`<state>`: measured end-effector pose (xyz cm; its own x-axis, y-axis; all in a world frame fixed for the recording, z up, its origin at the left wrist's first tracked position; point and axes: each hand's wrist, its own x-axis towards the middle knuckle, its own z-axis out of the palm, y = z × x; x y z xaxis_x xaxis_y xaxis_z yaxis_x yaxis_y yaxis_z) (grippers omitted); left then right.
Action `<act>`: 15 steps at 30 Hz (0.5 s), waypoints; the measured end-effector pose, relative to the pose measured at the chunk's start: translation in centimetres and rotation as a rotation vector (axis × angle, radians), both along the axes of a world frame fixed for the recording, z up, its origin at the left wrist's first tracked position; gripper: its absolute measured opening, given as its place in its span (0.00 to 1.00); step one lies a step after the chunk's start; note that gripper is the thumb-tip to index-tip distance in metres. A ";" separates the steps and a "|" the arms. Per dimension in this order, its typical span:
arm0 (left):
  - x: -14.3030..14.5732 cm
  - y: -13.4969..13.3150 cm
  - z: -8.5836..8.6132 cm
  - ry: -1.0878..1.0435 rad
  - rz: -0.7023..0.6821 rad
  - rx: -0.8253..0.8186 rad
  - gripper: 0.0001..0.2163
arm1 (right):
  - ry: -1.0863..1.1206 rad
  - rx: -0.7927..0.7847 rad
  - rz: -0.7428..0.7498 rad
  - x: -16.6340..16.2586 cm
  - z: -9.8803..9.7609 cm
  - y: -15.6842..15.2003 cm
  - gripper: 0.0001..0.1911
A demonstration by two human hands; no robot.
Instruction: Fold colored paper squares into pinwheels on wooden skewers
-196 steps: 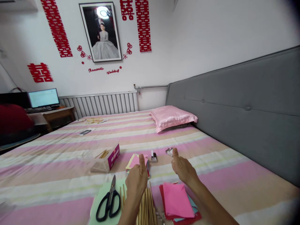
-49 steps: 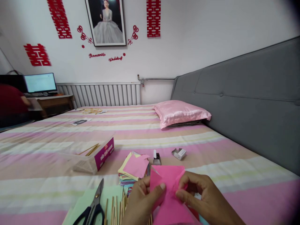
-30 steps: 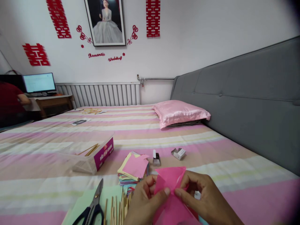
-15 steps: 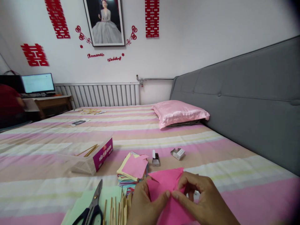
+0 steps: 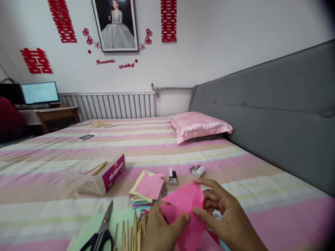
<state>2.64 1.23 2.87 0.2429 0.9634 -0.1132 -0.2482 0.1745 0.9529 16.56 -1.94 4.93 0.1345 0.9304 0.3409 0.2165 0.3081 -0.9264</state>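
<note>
Both hands hold a bright pink sheet of paper [image 5: 183, 200] that has slits cut into it, at the lower middle of the view. My left hand [image 5: 164, 226] pinches its left side, thumb on top. On the right, my right hand [image 5: 222, 212] grips the paper with the thumb low and the index finger at the top corner, which curls over toward the middle. Just beyond my left hand lies a stack of coloured paper squares [image 5: 149, 188]. Thin wooden sticks [image 5: 132, 233] and dark-handled scissors [image 5: 103, 226] lie to its left, on pale green paper [image 5: 89, 226].
A clear plastic box [image 5: 96, 183] with a purple label and a few sticks stands at left. Two small opened boxes, one white [image 5: 197, 170] and one holding something dark [image 5: 173, 177], sit beyond my hands. A pink pillow [image 5: 200, 126] rests near the grey headboard [image 5: 274, 104].
My right index finger has moved up to the paper's top corner, and that corner now bends over toward the centre. The left hand keeps its pinch.
</note>
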 end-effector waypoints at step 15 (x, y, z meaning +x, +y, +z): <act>-0.5 0.2 -0.7 0.031 -0.050 0.022 0.18 | 0.134 -0.089 -0.117 0.6 0.3 0.0 0.23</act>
